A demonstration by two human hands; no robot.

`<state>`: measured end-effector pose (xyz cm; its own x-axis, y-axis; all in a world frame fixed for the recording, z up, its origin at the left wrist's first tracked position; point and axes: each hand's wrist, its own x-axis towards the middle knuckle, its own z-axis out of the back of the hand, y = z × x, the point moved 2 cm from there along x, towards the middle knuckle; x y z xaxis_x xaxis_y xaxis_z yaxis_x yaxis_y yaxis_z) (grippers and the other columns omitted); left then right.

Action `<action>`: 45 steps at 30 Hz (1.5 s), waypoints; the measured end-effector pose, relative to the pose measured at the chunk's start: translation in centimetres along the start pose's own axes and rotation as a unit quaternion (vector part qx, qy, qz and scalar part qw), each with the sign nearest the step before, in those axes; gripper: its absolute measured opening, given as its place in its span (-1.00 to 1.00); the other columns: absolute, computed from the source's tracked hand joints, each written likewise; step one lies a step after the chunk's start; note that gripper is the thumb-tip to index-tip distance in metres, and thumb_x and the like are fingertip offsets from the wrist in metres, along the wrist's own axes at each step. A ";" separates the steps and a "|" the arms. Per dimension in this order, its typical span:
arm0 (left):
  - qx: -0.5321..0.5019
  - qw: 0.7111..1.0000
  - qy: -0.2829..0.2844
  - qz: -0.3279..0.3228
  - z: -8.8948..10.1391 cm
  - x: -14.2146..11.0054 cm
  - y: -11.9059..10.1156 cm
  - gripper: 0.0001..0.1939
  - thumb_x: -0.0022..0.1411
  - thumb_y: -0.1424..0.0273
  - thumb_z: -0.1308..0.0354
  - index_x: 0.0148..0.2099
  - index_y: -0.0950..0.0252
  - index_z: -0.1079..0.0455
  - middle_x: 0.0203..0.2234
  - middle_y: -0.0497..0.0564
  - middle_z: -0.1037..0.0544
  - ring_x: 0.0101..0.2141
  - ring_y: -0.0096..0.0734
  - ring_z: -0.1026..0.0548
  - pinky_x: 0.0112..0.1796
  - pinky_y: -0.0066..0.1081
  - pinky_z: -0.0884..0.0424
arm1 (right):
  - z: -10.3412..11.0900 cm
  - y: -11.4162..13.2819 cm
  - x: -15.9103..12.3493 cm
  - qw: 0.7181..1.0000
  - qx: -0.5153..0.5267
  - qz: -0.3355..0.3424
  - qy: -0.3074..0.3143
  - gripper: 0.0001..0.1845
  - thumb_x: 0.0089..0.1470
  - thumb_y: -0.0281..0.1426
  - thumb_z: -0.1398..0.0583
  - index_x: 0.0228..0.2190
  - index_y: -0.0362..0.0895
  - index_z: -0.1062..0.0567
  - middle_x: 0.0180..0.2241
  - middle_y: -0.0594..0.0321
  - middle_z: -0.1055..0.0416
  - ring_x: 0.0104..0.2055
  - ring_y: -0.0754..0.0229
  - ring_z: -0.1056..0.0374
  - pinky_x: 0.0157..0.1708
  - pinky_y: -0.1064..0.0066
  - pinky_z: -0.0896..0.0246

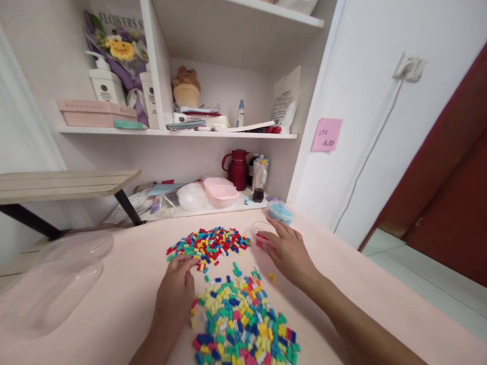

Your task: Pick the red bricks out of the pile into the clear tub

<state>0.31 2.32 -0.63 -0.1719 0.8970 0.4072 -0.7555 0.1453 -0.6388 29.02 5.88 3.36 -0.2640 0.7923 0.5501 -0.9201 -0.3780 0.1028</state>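
Note:
My left hand (176,285) rests low over the table, fingers loosely bent and slightly apart. Its fingertips reach the near edge of a pile of small coloured toy bricks (213,243), mostly red, blue, green and yellow. Over a small clear plastic container (252,229) holding red bricks (262,239), my right hand (287,252) has its fingers stretched out. Its thumb side is at the container's rim, and the fingertips are partly hidden. A second, wider-spread pile of bricks (243,324) lies nearer to me, between my forearms.
A clear tub of light-blue pieces (280,212) stands beyond my right hand. Large clear plastic lids or trays (57,294) lie at left. Behind are a pink container (220,191), a red jug (238,170) and a bottle of dark liquid (259,182). A wooden stand (68,185) is at far left.

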 end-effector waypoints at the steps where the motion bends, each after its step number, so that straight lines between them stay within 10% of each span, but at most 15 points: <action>1: 0.004 1.000 0.004 0.001 0.0 0.0 0.0 -0.61 0.12 0.51 0.08 -0.19 0.21 -0.57 -0.09 0.06 -0.50 -0.06 -0.27 -0.50 -0.01 -0.23 -0.44 | -0.1 0.4 0.0 0.999 0.029 0.022 -0.004 -0.66 0.25 -0.34 -0.06 -0.02 0.02 -0.51 0.23 0.07 -0.21 0.24 -0.14 -0.12 0.08 -0.07 -0.12; 11: 0.002 0.999 -0.035 0.004 0.7 -0.1 -0.4 -0.63 0.10 0.55 0.11 -0.38 0.22 -0.54 -0.10 0.06 -0.47 -0.02 -0.26 -0.47 0.01 -0.23 -0.42 | -2.6 3.4 -1.1 0.965 0.228 0.098 0.088 -0.68 0.24 -0.38 -0.07 -0.07 -0.03 -0.55 0.01 0.12 -0.45 0.00 0.08 -0.38 0.01 0.22 -0.29; 45: 0.024 0.999 0.014 -0.032 -0.5 0.0 0.6 -0.58 0.11 0.55 0.09 -0.28 0.21 -0.61 -0.11 0.08 -0.49 -0.07 -0.26 -0.50 0.00 -0.20 -0.44 | -3.4 3.8 -1.3 0.967 0.176 0.138 0.125 -0.74 0.28 -0.40 -0.06 -0.13 -0.04 -0.54 -0.08 0.15 -0.47 -0.05 0.10 -0.36 -0.01 0.23 -0.20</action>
<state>0.20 2.65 -1.34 -0.1041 0.8980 0.4275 -0.7942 0.1837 -0.5793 24.92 5.04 0.21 -0.5876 0.7127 0.3831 -0.6611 -0.6959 0.2806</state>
